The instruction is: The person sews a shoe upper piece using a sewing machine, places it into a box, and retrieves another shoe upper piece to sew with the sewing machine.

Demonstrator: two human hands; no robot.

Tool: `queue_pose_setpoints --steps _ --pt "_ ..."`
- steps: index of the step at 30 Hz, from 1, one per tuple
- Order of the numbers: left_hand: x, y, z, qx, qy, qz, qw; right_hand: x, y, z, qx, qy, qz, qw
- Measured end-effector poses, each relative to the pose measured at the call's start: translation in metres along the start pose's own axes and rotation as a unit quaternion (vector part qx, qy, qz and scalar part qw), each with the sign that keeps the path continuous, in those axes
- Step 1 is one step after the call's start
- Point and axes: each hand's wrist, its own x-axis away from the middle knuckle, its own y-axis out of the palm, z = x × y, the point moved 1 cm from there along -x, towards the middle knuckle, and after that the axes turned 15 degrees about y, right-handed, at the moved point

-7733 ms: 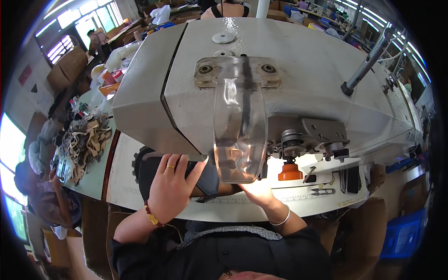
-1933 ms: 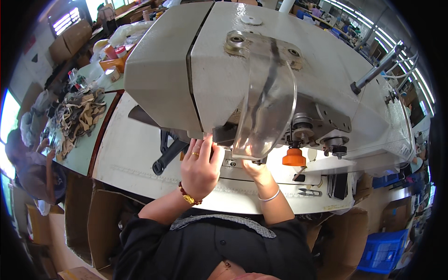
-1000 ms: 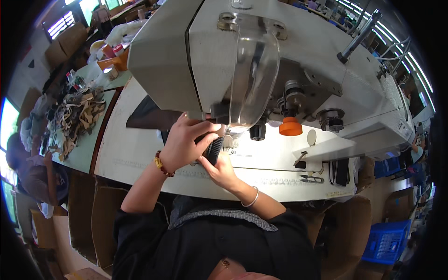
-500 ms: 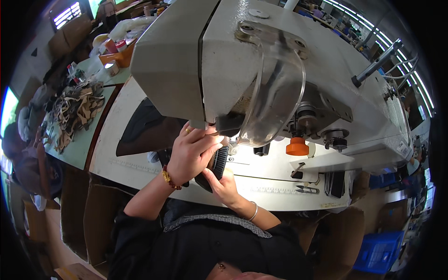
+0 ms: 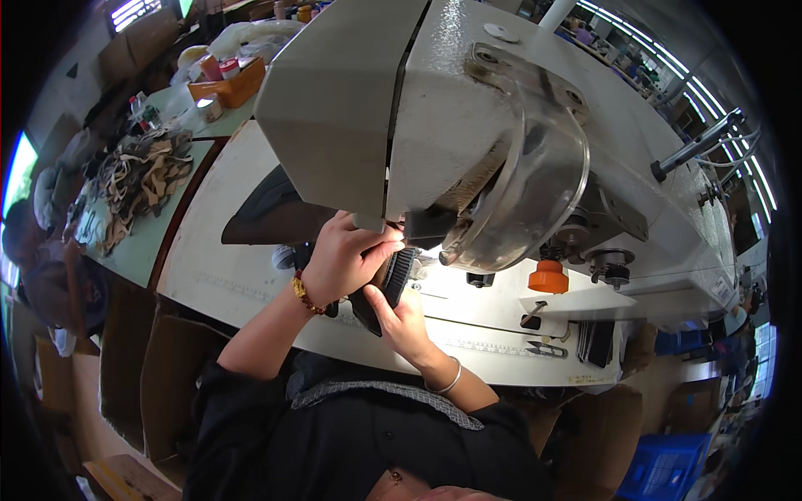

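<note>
A white sewing machine [image 5: 326, 108] looms over both hands. Under its head, my left hand [image 5: 344, 260] is closed, fingertips pinched at the upper end of a dark leather-like piece with a ribbed black edge [image 5: 399, 274]. My right hand [image 5: 403, 321] grips the same piece lower down, its thumb on the near face and its fingers partly behind. A larger dark panel [image 5: 271, 213] spreads to the left behind my left hand; whether it joins the held piece cannot be told. The needle area is hidden by the machine head and a clear curved guard [image 5: 535, 184].
Thread snips [image 5: 547, 349] and a stack of dark strips [image 5: 596, 343] lie at the right of the white table [image 5: 209, 280]. Scraps [image 5: 146, 179] and an orange bin [image 5: 230, 86] are on a green table at left. Cardboard boxes [image 5: 180, 376] stand below.
The view has shifted, so the machine sits further right and slightly lower. Both hands still grip the dark piece under the head, with the left fingers drawn slightly closer together.
</note>
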Motion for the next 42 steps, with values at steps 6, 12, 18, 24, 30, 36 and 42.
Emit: queue_pose_setpoints --steps 6,12,18,24,30,36,42 --pt "-0.001 0.0 -0.005 0.009 0.008 0.035 0.999 -0.003 -0.001 0.001 0.04 0.003 0.002 0.999" --pt "-0.002 0.004 0.001 0.007 -0.014 0.034 0.999 -0.003 -0.009 0.003 -0.012 0.042 -0.014 0.999" --pt "0.003 0.011 0.005 -0.072 -0.036 0.051 0.995 -0.001 -0.016 -0.004 -0.062 0.098 -0.059 0.992" --pt "0.005 0.018 0.013 -0.102 -0.052 -0.008 0.993 0.001 -0.02 -0.011 -0.122 0.108 -0.071 0.984" --pt "0.004 0.018 0.02 -0.115 -0.069 0.027 0.991 0.0 -0.03 -0.006 -0.141 0.093 -0.082 0.982" --pt "0.002 0.017 0.027 -0.096 -0.036 0.057 0.993 -0.004 -0.041 -0.012 -0.08 0.057 -0.112 0.989" --pt "0.001 0.017 0.022 -0.09 -0.027 0.063 0.994 -0.003 -0.035 -0.006 -0.077 0.081 -0.096 0.989"
